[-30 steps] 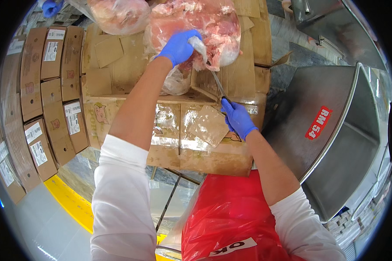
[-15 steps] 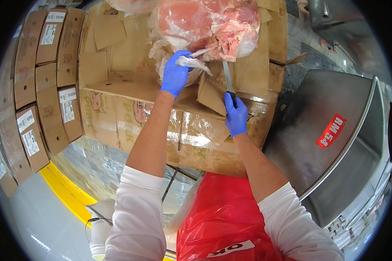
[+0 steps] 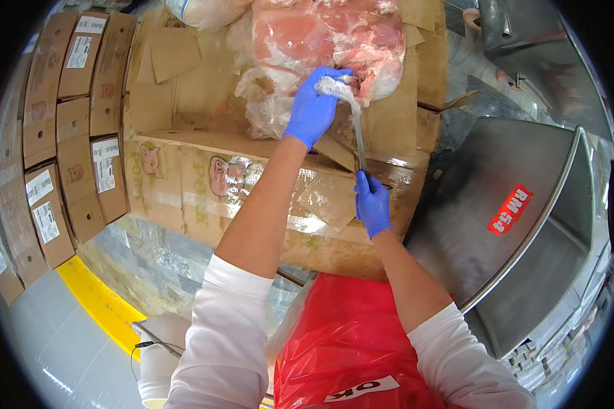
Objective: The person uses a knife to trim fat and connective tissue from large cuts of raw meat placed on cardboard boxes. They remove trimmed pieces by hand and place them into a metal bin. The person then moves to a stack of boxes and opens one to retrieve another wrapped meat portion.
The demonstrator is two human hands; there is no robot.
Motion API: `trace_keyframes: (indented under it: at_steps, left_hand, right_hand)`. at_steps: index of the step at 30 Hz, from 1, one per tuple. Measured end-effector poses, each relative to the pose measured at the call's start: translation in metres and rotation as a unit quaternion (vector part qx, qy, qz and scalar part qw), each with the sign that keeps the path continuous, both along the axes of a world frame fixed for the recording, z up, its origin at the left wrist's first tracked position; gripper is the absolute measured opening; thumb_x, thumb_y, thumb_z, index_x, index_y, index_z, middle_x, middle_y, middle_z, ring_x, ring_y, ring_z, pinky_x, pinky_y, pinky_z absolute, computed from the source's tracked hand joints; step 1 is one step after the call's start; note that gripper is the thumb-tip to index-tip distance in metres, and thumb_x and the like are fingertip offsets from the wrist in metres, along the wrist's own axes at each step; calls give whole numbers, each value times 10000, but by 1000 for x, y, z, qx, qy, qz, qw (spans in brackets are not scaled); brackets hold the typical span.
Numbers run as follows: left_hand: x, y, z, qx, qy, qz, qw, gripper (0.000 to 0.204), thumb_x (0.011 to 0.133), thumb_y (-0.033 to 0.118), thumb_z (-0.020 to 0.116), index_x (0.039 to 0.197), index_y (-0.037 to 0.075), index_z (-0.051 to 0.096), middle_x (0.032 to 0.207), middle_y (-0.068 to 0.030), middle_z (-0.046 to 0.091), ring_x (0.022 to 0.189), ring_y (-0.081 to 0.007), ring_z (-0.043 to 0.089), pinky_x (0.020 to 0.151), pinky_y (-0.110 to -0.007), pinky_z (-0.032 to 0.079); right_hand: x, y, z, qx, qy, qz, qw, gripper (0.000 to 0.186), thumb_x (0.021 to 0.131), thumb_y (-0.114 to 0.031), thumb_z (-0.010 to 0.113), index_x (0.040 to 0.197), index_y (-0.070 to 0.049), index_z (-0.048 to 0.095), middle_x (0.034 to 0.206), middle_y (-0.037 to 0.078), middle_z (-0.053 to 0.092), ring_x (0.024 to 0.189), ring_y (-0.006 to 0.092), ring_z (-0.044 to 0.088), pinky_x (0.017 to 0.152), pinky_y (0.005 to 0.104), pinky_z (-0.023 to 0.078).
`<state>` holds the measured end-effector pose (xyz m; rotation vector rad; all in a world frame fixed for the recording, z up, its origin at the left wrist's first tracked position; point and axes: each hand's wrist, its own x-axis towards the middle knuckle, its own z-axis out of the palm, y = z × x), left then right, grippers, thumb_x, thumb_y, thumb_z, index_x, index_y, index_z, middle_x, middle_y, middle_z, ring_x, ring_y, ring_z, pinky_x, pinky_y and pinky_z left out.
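Observation:
My left hand (image 3: pixel 312 109), in a blue glove, is closed on a whitish, wrinkled scrap (image 3: pixel 332 87) at the near edge of a large piece of pink raw meat (image 3: pixel 293 37). My right hand (image 3: pixel 372 202), also blue-gloved, grips a long knife (image 3: pixel 358 136) by its handle, blade pointing up toward the meat, its tip hidden near the scrap. Crumpled clear plastic (image 3: pixel 262 109) lies at the meat's lower left. The meat rests on flattened brown cardboard (image 3: pixel 153 109) atop cartons (image 3: pixel 184 191).
Stacked cartons (image 3: pixel 75 170) stand at the left. A wrapped bundle (image 3: pixel 201 10) lies at the top. A steel bin (image 3: pixel 484 177) is at the right, another steel container (image 3: pixel 546 68) behind it. A white bucket (image 3: pixel 162 368) sits at lower left beside a yellow floor edge (image 3: pixel 95 300).
Since half a second ago, my left hand has moved up and right to the meat's near edge with the scrap. My right hand with the knife has moved slightly down.

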<state>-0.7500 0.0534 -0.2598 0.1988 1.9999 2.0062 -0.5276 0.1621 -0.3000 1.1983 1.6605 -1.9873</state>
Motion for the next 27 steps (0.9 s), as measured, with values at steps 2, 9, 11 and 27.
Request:
trace_keyframes:
  at_steps: [2, 9, 11, 27]
  left_hand:
    - [-6, 22, 17, 91, -121, 30, 988, 213, 965, 7, 471, 1149, 48, 571, 1086, -101, 693, 1031, -207, 672, 847, -351, 591]
    - [-16, 26, -7, -95, -110, 135, 980, 227, 942, 68, 589, 1160, 17, 554, 938, -139, 694, 827, -308, 705, 739, -408, 597]
    - [-14, 36, -3, -353, 62, 104, 928, 244, 911, 63, 609, 1141, -10, 576, 1003, -200, 693, 880, -336, 710, 753, -430, 589]
    - [-27, 74, 32, -664, 60, -129, 734, 387, 950, 405, 618, 1235, 161, 712, 1182, -192, 705, 1093, -392, 675, 940, -483, 546]
  right_hand:
    - [16, 6, -11, 12, 11, -10, 1000, 406, 995, -371, 672, 818, -8, 630, 674, -19, 527, 602, 71, 420, 529, 289, 384]
    - [25, 5, 7, 24, -45, -3, 999, 394, 990, -372, 679, 845, -7, 650, 679, -8, 544, 609, 71, 448, 534, 293, 410]
    - [30, 6, 4, 46, -47, -12, 998, 393, 978, -382, 688, 858, -9, 649, 682, 21, 571, 610, 102, 485, 554, 312, 431]
    - [65, 13, -27, 236, -96, 179, 950, 396, 864, -252, 690, 1182, -40, 590, 1055, 254, 691, 1005, 447, 659, 864, 516, 519]
